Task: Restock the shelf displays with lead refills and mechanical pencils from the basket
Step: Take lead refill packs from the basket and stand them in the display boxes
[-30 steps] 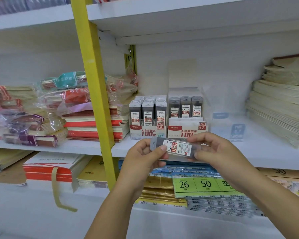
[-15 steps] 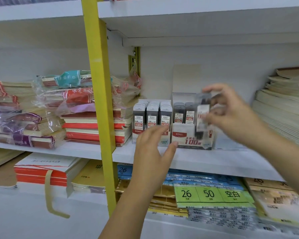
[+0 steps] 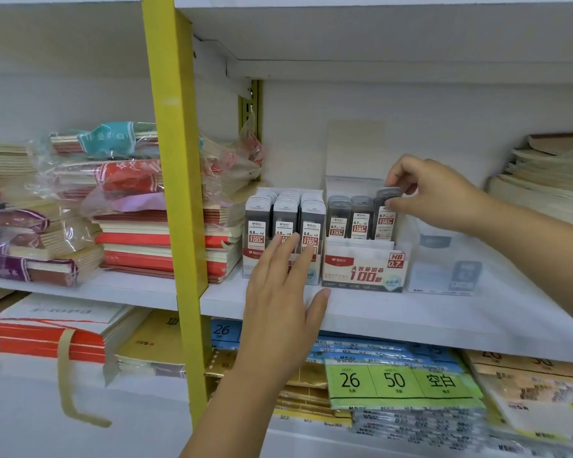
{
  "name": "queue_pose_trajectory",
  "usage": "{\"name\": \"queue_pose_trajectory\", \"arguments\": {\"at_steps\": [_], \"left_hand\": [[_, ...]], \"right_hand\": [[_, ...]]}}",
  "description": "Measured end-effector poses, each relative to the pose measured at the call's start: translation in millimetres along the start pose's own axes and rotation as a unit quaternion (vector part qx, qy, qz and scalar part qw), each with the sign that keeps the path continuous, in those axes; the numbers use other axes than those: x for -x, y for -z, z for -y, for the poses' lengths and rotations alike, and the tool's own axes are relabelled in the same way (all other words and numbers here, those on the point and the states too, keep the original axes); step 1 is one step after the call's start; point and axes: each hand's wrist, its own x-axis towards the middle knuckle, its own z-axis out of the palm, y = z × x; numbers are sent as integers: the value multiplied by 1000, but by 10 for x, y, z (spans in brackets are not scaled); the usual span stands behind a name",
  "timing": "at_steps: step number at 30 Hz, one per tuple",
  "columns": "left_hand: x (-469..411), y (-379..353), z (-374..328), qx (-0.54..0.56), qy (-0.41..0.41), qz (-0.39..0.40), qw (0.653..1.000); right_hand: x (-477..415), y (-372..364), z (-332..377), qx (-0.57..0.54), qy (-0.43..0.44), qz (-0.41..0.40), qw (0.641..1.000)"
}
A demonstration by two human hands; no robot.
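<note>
**White shop shelf: a 0.7 lead case goes into its display box**

On the white shelf [image 3: 411, 319], the right hand [image 3: 434, 196] pinches the dark cap of a lead refill case [image 3: 385, 216] between thumb and fingers. The case is slim, smoky grey and see-through, with a white and red label reading 0.7. It stands upright in the display box [image 3: 364, 269] marked HB 0.7, in the slot nearest that hand, with two like cases beside it.

The left hand [image 3: 278, 292] is spread with straight fingers, holding nothing. Its fingertips are at the front of the 0.5 box [image 3: 252, 259]; whether they touch it cannot be told.

Half a second ago the case hung in the air before the box. A second ago both hands held it flat, below the shelf edge.
</note>
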Motion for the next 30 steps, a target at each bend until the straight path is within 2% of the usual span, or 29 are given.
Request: {"name": "queue_pose_trajectory", "arguments": {"at_steps": [3,6,10,12,14,16,18,20,21,23,25,28,30], "left_hand": [[12,-4,12,3,1,-2,1000],[20,-1,21,10,-4,3,1000],[54,19,21,5,-22,11,1000],[121,51,-17,13,-28,7,999],[242,89,-97,36,-30,-11,999],[431,128,-189,54,-38,-22,998],[678,133,-236,44,-86,20,995],[1025,59,-188,26,-139,118,983],[1234,-3,-123,22,-135,185,973],[1699,-161,79,18,-81,316,945],[2164,-372,326,0,-12,408,913],[2770,-709,553,20,138,463,875],[3114,-913,609,34,245,481,841]], "right_hand": [[-45,-7,-61,-19,-31,-7,999],[-70,-18,-66,80,-36,-12,996],[-10,39,8,113,-43,-9,993],[156,97,100,87,-8,-65,994],[496,132,257,12,34,-122,992],[984,92,408,-101,61,-117,986],[1478,-59,470,-199,54,-43,978],[1920,-363,402,-238,11,63,969],[2127,-566,329,-240,-20,121,963],[2574,-1046,134,-233,-100,250,934],[3057,-1566,-100,-217,-179,354,892],[3736,-2249,-375,-176,-265,445,837],[4093,-2587,-455,-161,-304,469,813]]}}
